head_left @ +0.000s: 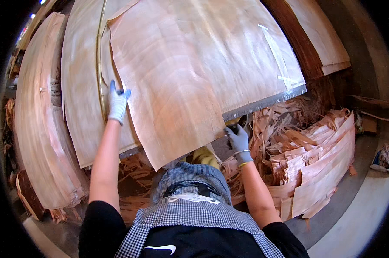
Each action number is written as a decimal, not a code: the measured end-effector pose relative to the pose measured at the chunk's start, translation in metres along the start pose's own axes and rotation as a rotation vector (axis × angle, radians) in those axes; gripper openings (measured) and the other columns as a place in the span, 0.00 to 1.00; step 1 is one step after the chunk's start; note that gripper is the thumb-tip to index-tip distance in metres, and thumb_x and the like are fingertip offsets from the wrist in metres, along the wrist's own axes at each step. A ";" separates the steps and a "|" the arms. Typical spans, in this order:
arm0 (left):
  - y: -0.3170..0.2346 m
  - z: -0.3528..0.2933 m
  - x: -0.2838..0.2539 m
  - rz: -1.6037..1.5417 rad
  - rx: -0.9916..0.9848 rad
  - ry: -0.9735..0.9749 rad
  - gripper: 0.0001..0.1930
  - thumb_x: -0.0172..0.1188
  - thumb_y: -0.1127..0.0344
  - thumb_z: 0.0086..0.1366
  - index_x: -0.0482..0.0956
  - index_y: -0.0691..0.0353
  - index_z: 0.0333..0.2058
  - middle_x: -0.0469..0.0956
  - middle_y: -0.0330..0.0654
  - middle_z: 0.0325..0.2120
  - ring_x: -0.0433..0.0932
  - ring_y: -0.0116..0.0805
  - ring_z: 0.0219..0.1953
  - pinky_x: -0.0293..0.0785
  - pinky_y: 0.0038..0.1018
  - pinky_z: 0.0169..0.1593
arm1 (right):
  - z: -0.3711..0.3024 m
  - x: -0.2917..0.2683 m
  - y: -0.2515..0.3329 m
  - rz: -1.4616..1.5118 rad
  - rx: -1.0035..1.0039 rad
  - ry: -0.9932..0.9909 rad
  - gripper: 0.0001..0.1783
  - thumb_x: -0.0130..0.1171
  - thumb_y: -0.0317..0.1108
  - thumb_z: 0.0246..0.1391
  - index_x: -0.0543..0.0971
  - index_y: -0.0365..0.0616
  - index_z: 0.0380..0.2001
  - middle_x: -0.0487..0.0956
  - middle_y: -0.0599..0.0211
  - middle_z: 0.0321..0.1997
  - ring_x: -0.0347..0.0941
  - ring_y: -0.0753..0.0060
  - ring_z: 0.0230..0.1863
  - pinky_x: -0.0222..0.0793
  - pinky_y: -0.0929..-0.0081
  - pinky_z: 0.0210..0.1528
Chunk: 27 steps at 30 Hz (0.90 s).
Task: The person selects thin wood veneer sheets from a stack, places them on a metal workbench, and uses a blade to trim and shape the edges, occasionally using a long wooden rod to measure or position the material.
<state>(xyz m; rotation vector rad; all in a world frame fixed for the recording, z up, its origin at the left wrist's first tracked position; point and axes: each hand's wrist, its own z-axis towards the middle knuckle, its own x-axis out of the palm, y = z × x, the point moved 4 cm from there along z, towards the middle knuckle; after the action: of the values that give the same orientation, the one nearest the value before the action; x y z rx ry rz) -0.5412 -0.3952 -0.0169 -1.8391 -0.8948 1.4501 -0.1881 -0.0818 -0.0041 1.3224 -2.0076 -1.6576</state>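
Observation:
A loose tan wood veneer sheet (168, 90) lies at a slant across a wide, paler layer of veneer (246, 56). Its near corner hangs over the front edge, toward my body. At the sheet's left edge is my left hand (118, 103), in a pale glove with blue fingertips; thumb and forefinger are stretched apart. My right hand (238, 139), gloved in grey with dark fingertips, has its fingers bent at the sheet's lower right corner, gripping the edge. A thin yellowish strip (100, 56) runs lengthwise left of the sheet. White tape pieces (275, 49) mark the pale veneer at right.
A tall veneer stack (41, 112) stands at the left, another stack (319, 30) at the far right. Torn veneer scraps (285, 124) and a ragged pile of broken sheets (319, 163) lie low at my right. A dark metal edge (267, 102) borders the work surface.

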 end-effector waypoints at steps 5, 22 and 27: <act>0.017 0.004 -0.028 -0.119 0.115 -0.096 0.38 0.53 0.83 0.48 0.52 0.55 0.59 0.66 0.37 0.26 0.66 0.26 0.28 0.69 0.21 0.35 | -0.067 0.072 0.099 -0.266 -0.350 0.230 0.08 0.56 0.26 0.41 0.74 0.42 0.30 0.76 0.56 0.27 0.75 0.57 0.30 0.68 0.72 0.31; -0.032 0.068 0.021 -0.034 0.163 -0.088 0.34 0.53 0.80 0.51 0.53 0.59 0.58 0.71 0.39 0.26 0.67 0.26 0.27 0.68 0.20 0.33 | 0.067 0.026 0.057 -0.615 -0.020 -0.055 0.15 0.55 0.42 0.37 0.75 0.41 0.25 0.73 0.50 0.27 0.70 0.49 0.34 0.64 0.58 0.36; -0.029 0.067 0.024 -0.143 0.201 -0.124 0.35 0.52 0.82 0.49 0.55 0.60 0.58 0.69 0.36 0.25 0.66 0.24 0.24 0.67 0.20 0.30 | 0.062 0.027 0.055 -0.557 -0.040 -0.111 0.15 0.56 0.41 0.36 0.74 0.40 0.23 0.73 0.49 0.27 0.70 0.49 0.34 0.64 0.59 0.36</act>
<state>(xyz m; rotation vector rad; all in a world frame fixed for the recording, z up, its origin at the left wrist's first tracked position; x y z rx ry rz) -0.6065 -0.3552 -0.0203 -1.5224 -0.8863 1.5173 -0.2713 -0.0630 0.0131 1.9402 -1.7431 -2.0163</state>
